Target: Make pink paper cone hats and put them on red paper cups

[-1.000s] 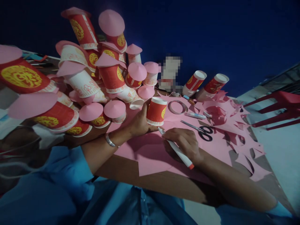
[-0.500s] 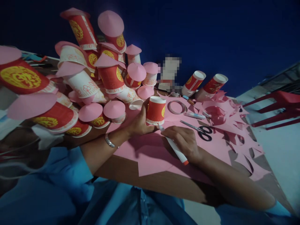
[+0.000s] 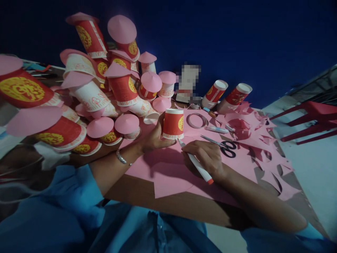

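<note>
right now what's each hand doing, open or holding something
Left hand: closed around a red-and-white paper cup.
Right hand: closed on a white marker, tip at the cup's lower rim.

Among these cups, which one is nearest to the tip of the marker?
The red cup in the left hand; it alone is held, with the marker at its lower rim.

The person's left hand grips a red-and-white paper cup, while the right hand holds a white marker, its tip at the cup's lower rim. Scissors lie on the pink paper nearby, beside cone-topped cups.
</note>
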`<action>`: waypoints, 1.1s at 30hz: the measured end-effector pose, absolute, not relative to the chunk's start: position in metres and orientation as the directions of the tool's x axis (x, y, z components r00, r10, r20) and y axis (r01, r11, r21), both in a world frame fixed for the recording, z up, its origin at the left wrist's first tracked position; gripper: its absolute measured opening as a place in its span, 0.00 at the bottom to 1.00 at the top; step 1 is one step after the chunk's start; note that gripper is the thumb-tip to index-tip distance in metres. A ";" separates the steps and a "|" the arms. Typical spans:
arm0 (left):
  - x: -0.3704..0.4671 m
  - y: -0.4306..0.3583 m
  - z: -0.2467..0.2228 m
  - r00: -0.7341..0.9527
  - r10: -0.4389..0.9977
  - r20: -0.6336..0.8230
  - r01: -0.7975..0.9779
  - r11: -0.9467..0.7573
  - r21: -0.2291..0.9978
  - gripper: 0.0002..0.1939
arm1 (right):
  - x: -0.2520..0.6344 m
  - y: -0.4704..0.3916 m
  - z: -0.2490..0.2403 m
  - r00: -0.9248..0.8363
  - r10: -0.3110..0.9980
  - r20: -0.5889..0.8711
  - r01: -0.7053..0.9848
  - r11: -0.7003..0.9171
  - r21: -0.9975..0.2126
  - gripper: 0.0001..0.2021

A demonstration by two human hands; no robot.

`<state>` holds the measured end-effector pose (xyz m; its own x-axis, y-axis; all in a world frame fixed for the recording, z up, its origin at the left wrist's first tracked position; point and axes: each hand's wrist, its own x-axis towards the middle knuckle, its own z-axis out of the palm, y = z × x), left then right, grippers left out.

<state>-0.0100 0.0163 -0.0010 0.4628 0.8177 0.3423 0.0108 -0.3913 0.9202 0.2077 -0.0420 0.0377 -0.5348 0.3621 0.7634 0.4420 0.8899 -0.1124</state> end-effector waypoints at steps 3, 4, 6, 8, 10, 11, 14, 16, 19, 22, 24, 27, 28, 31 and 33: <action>-0.010 0.016 -0.002 0.466 0.821 0.329 -0.010 -0.366 0.930 0.54 | 0.208 -0.042 0.038 -0.540 0.365 0.758 0.449 0.887 -0.107 0.10; -0.010 0.017 -0.003 0.468 0.821 0.326 -0.012 -0.364 0.932 0.54 | 0.208 -0.042 0.038 -0.542 0.364 0.757 0.449 0.887 -0.106 0.10; -0.009 0.017 -0.004 0.474 0.818 0.327 -0.012 -0.366 0.931 0.55 | 0.207 -0.042 0.039 -0.542 0.359 0.760 0.446 0.889 -0.101 0.10; -0.009 0.017 -0.004 0.480 0.813 0.329 -0.008 -0.371 0.929 0.55 | 0.207 -0.042 0.039 -0.541 0.358 0.761 0.449 0.888 -0.099 0.10; -0.009 0.017 -0.004 0.487 0.810 0.326 0.007 -0.377 0.926 0.55 | 0.207 -0.042 0.038 -0.544 0.363 0.756 0.454 0.885 -0.098 0.09; -0.009 0.017 -0.004 0.492 0.808 0.325 0.014 -0.380 0.925 0.56 | 0.207 -0.042 0.038 -0.546 0.365 0.754 0.456 0.885 -0.098 0.09; -0.009 0.017 -0.004 0.503 0.796 0.336 0.013 -0.395 0.919 0.58 | 0.208 -0.042 0.037 -0.549 0.362 0.753 0.455 0.886 -0.094 0.09; -0.009 0.017 -0.003 0.513 0.789 0.337 0.008 -0.397 0.918 0.58 | 0.208 -0.042 0.036 -0.549 0.361 0.754 0.455 0.886 -0.094 0.09; -0.009 0.016 -0.004 0.518 0.793 0.320 0.016 -0.383 0.924 0.59 | 0.208 -0.042 0.036 -0.554 0.367 0.747 0.454 0.886 -0.099 0.08; -0.008 0.016 -0.003 0.508 0.799 0.322 0.020 -0.385 0.923 0.59 | 0.208 -0.041 0.036 -0.554 0.374 0.743 0.451 0.886 -0.109 0.08; -0.008 0.016 -0.002 0.511 0.793 0.331 0.023 -0.398 0.917 0.59 | 0.207 -0.041 0.036 -0.554 0.380 0.741 0.447 0.886 -0.121 0.07; -0.007 0.015 0.000 0.505 0.792 0.343 0.027 -0.412 0.911 0.58 | 0.206 -0.042 0.037 -0.552 0.397 0.733 0.444 0.884 -0.145 0.06; -0.007 0.015 0.001 0.500 0.796 0.342 0.032 -0.412 0.911 0.57 | 0.206 -0.042 0.037 -0.548 0.403 0.733 0.444 0.883 -0.154 0.06; -0.007 0.015 0.002 0.489 0.807 0.331 0.045 -0.402 0.915 0.56 | 0.206 -0.043 0.037 -0.527 0.401 0.749 0.427 0.887 -0.174 0.07; -0.007 0.016 0.002 0.490 0.810 0.323 0.032 -0.387 0.921 0.55 | 0.206 -0.043 0.037 -0.519 0.385 0.763 0.417 0.893 -0.167 0.08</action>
<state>-0.0073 0.0156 0.0020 0.4895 0.8098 0.3234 0.0322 -0.3874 0.9213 0.2060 -0.0432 0.0368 -0.5186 0.3854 0.7633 0.4173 0.8932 -0.1675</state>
